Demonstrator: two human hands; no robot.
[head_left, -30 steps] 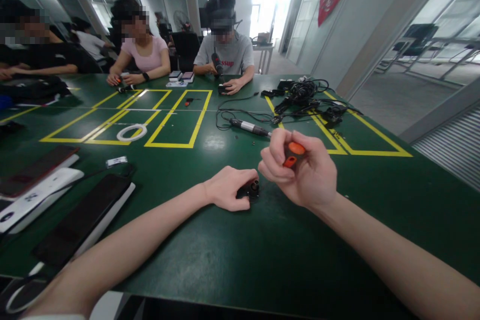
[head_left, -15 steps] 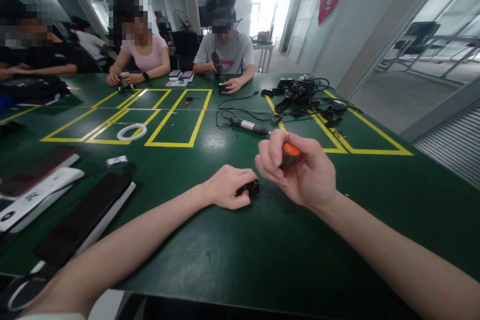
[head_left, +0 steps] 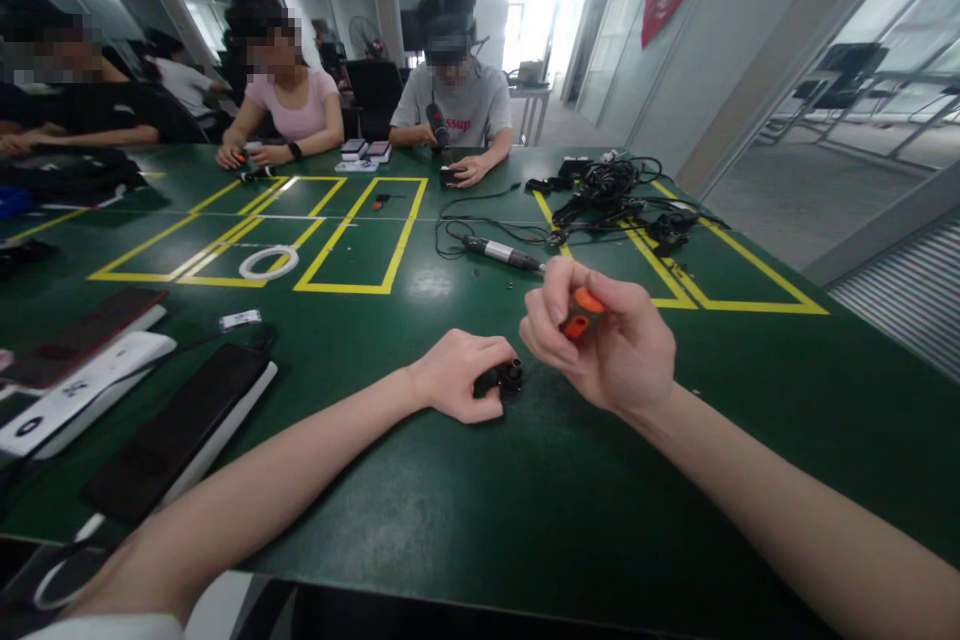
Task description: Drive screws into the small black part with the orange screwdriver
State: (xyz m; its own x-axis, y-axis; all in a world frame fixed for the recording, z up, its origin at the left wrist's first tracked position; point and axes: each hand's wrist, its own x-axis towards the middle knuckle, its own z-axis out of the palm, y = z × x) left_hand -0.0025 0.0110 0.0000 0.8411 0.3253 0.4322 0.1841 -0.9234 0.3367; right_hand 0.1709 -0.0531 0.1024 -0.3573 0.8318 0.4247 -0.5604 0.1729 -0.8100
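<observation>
My left hand (head_left: 457, 375) rests on the green table with thumb and fingers closed around a small black part (head_left: 513, 378). A short round post with a metallic rim stands up from that part; the rest is covered by my fingers. Raised just to the right of it, my right hand (head_left: 626, 345) is wrapped around the orange and dark handle of a screwdriver (head_left: 579, 324). The handle's end faces me, and its shaft is hidden behind my hand. The screwdriver appears apart from the black part.
An electric screwdriver (head_left: 501, 253) with a cord lies beyond my right hand. Tangled black cables (head_left: 607, 190) sit at the far right. A white ring (head_left: 268, 263), a power strip (head_left: 82, 390) and a dark phone (head_left: 180, 430) are left. Co-workers (head_left: 454, 110) sit opposite.
The screwdriver handle has turned in my right hand, showing more orange. My left hand still holds the black part in place. The whole view has shifted slightly.
</observation>
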